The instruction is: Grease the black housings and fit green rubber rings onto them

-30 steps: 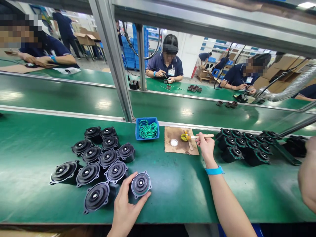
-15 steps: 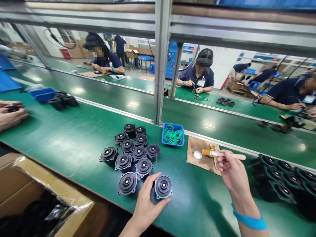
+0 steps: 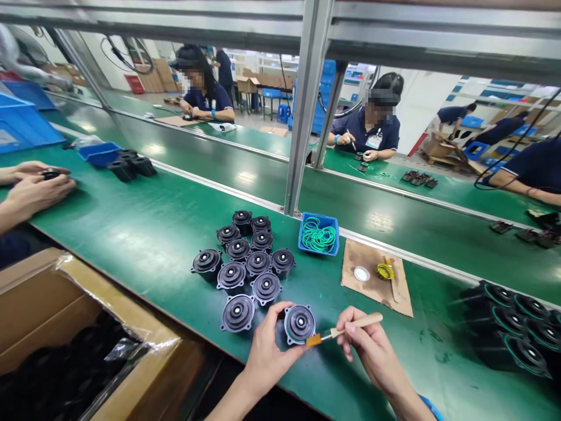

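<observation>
While the left hand, half open, is curled around the part, the right hand pinches the brush by its handle. The part is at the bench's near side, right of the left cluster. The bristles overlap its near right rim; contact cannot be confirmed. The right cluster is blurred and cut off. The box's dark contents, near left, are indistinct.

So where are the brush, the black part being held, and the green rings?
Brush [image 3: 326,335]: head view, on the metal band behind the bristles.
Held black part [image 3: 300,321]: head view, on its central hub.
Green rings [image 3: 319,236]: head view, mid-heap.
</observation>
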`<state>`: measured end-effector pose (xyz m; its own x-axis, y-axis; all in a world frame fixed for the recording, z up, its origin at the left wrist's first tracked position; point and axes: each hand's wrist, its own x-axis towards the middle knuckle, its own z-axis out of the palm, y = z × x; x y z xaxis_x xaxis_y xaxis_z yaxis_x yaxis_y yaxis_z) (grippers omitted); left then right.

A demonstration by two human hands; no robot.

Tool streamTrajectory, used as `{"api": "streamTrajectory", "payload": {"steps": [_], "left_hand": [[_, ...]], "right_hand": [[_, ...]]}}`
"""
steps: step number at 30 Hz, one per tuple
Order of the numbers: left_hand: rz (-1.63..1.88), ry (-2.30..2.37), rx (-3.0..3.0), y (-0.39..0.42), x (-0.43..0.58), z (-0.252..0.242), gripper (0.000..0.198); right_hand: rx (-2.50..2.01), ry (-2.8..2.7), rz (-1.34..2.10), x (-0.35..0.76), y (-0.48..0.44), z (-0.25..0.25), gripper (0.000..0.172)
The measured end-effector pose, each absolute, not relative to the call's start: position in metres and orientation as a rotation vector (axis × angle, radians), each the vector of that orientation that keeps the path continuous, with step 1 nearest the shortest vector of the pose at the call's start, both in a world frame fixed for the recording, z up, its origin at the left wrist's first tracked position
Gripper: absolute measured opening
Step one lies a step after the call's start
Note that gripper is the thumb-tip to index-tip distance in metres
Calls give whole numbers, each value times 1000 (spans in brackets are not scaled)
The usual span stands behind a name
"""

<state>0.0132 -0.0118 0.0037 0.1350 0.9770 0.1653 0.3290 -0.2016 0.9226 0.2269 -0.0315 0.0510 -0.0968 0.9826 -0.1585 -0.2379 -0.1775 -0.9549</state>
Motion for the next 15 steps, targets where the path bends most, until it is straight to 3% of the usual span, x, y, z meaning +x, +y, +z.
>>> {"api": "streamTrajectory", "payload": {"steps": [15], "left_hand": [[1068, 1252, 1646, -10, 12, 5, 63]], "right_hand": [[-1190, -1120, 1359, 232, -19, 55, 46]]}}
